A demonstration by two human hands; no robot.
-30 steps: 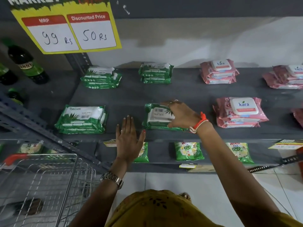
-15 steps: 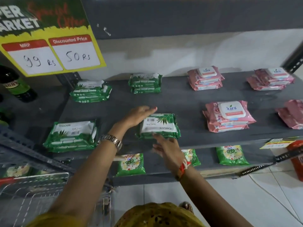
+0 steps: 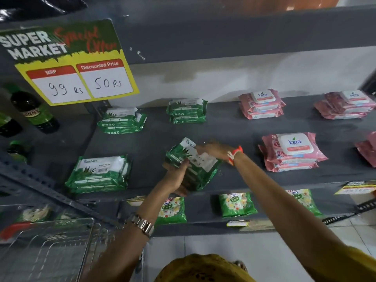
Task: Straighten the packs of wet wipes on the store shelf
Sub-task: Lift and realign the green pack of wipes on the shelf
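A stack of green Origami wet wipes packs (image 3: 195, 169) sits turned at an angle at the front middle of the grey shelf (image 3: 234, 129). My left hand (image 3: 176, 178) grips its near left edge from below. My right hand (image 3: 215, 148) holds its far right side on top. Another green stack (image 3: 99, 174) lies at the front left, and two more green stacks (image 3: 122, 120) (image 3: 187, 110) lie at the back. Pink Kara wipes stacks (image 3: 293, 151) (image 3: 261, 103) (image 3: 345, 104) lie to the right.
A yellow price sign (image 3: 77, 78) hangs at the upper left. Dark bottles (image 3: 34, 110) stand on the left shelf. A wire shopping cart (image 3: 46, 247) is at the lower left. Green detergent packets (image 3: 237, 204) lie on the lower shelf.
The middle green stack has been gripped by both hands and rotated, now tilted at an angle. My left hand moved to its near edge, my right hand to its far side.
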